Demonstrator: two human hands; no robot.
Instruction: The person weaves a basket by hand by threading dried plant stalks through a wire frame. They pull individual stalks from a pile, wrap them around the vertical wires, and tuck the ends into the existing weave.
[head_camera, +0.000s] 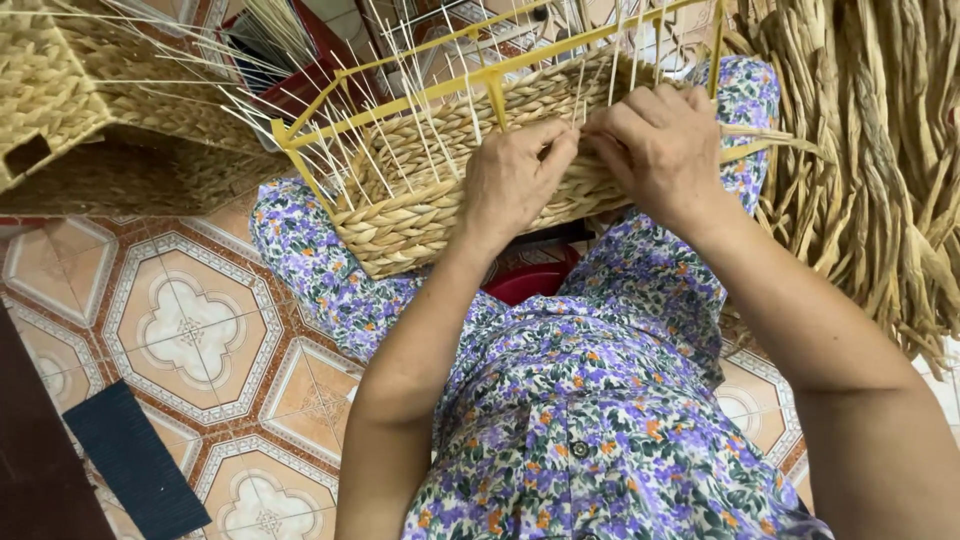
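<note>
A: What is closest to us at the bottom of the frame?

B: A flowery dress and two bare arms. They reach up to the middle of the frame.

A: What are the hands doing?

B: The left hand and the right hand meet on the rim of the half-made basket. It rests on the person's knees, in the upper middle. Both grips are pinched narrow on a dried straw strand; it runs off to the right.

A: How would you do this bit well?

B: I think you keep the strand pulled snug, tuck it tight between the thin white sticks, and press each row down flat.

A: How many things can you count?

B: Two hands. One basket in a yellow frame. One finished basket in the upper left. One big bundle of straw on the right. One dark mat on the tiled floor, lower left. The sticks are too many to count.
</note>
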